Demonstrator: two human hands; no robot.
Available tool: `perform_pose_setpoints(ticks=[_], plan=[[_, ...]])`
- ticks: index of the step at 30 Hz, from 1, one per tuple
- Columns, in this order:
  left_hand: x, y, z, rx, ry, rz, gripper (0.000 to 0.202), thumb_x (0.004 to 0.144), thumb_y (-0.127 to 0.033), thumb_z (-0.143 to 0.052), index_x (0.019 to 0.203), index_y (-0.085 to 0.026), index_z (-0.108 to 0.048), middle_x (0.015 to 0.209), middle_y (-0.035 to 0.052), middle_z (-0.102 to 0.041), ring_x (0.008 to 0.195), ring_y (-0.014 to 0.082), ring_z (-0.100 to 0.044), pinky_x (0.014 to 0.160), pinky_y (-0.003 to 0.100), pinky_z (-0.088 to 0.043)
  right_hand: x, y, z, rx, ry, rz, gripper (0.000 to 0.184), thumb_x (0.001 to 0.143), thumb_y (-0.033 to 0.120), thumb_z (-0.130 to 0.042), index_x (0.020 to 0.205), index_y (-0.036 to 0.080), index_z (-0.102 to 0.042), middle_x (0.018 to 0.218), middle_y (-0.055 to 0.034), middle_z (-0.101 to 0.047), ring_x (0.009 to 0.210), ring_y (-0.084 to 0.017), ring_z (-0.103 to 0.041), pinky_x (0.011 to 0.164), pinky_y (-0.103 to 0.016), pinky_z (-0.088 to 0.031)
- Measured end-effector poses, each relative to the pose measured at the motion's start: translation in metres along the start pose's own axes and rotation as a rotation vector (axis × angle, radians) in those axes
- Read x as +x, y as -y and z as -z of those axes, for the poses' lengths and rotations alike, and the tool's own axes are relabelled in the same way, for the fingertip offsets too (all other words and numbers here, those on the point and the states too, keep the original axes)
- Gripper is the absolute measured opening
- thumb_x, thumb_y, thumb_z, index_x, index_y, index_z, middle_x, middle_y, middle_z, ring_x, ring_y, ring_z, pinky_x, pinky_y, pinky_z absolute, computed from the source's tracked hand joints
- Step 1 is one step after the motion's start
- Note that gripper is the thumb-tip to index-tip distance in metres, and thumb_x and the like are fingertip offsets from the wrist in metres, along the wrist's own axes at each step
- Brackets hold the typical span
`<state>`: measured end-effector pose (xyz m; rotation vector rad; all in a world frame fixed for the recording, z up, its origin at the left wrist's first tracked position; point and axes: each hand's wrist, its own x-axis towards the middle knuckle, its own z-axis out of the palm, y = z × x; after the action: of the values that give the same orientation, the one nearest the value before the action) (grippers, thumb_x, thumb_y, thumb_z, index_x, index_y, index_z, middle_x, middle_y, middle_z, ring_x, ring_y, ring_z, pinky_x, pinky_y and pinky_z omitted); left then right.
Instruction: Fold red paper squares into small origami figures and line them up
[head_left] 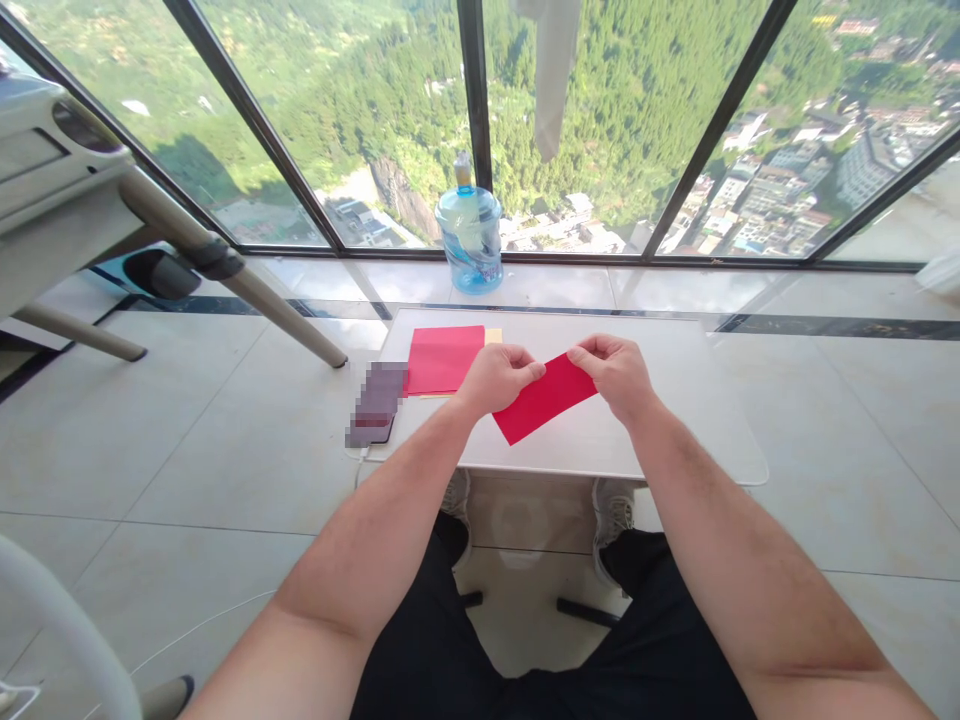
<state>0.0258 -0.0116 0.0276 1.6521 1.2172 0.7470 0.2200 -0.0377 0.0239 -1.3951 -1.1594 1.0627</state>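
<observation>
A red strip of paper (546,398) is held above the white low table (675,410), tilted so its right end is farther from me. My left hand (501,376) pinches its upper edge left of the middle, thumb on top. My right hand (616,372) is closed on the upper right corner. Whether the strip is folded, I cannot tell. Just left of my left hand lies a stack of red paper (446,358) on the table, with a bit of yellow paper (493,337) showing from under it.
A phone (377,402), blurred by pixels, lies at the table's left edge with a white cable (363,456) plugged in. Behind the table a blue water jug (471,240) stands by the window. Legs of grey-beige furniture (281,315) reach the floor at left. My shoes are below the table.
</observation>
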Motion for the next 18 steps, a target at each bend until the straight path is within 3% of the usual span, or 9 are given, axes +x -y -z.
perform_pose_setpoints(ticks=[5, 18], plan=[[-0.001, -0.001, -0.001, 0.027, 0.016, -0.023, 0.028, 0.076, -0.043, -0.068, 0.071, -0.015, -0.071, 0.066, 0.0033, -0.069, 0.061, 0.0153, -0.062, 0.050, 0.023, -0.042, -0.001, 0.000, -0.001, -0.074, 0.060, 0.013, 0.025, 0.068, 0.042, -0.075, 0.073, 0.018, -0.071, 0.063, -0.0019, -0.067, 0.059, -0.018, -0.061, 0.051, -0.028, -0.046], [0.003, 0.003, 0.022, 0.106, -0.008, -0.017, 0.031, 0.076, -0.046, -0.068, 0.069, -0.016, -0.070, 0.061, 0.0023, -0.063, 0.057, 0.0140, -0.056, 0.049, 0.023, -0.037, 0.005, 0.000, 0.012, -0.011, -0.071, 0.017, 0.026, 0.068, 0.044, -0.076, 0.071, 0.019, -0.070, 0.062, -0.0015, -0.067, 0.060, -0.019, -0.063, 0.053, -0.029, -0.048]])
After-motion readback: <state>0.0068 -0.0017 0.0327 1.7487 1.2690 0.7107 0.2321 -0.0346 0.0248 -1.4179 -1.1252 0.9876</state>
